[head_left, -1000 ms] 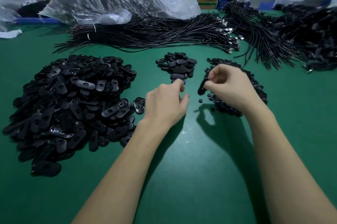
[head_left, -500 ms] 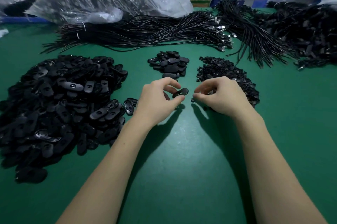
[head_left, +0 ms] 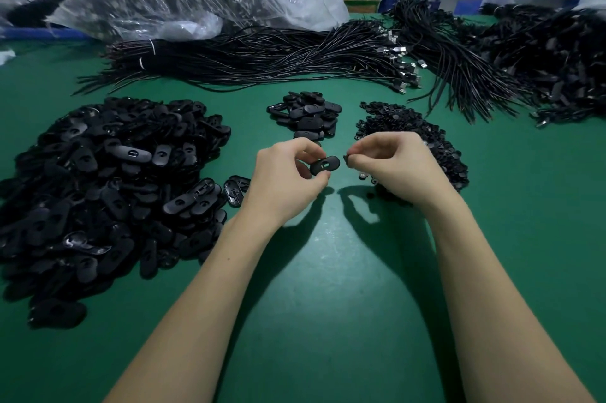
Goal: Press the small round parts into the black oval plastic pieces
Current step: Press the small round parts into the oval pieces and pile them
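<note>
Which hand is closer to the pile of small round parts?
Right. The right hand hovers directly over the near-left edge of the pile of small round parts; the left hand is off to its left, holding a black oval piece.

The small round part [head_left: 345, 158] in the right hand [head_left: 398, 166] is mostly hidden by its fingers [head_left: 360, 151]; shape indistinct.
</note>
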`<action>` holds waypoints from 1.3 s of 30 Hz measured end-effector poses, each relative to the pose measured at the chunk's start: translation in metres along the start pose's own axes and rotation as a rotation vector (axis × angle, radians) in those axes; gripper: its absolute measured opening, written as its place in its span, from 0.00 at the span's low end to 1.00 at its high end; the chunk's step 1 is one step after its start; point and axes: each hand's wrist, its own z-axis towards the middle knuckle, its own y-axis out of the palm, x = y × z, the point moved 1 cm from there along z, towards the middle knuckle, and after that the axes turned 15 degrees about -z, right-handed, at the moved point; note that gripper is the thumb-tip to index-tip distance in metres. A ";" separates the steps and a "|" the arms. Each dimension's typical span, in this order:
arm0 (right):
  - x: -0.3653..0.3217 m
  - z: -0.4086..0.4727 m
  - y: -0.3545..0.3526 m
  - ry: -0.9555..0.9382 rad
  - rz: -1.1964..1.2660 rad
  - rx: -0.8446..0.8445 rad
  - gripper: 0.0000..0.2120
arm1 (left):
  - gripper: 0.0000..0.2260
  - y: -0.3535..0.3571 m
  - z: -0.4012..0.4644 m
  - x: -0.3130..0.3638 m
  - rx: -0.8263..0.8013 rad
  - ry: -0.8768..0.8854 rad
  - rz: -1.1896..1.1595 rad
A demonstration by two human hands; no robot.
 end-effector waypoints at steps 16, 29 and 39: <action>-0.013 0.000 0.008 -0.007 -0.023 -0.041 0.02 | 0.07 0.005 -0.001 0.002 0.024 0.101 0.074; -0.018 0.000 0.009 0.038 -0.071 0.001 0.03 | 0.07 0.006 -0.002 0.006 0.013 0.147 0.115; -0.012 -0.001 0.012 0.106 0.064 -0.076 0.05 | 0.07 0.006 -0.004 0.005 0.002 0.123 0.050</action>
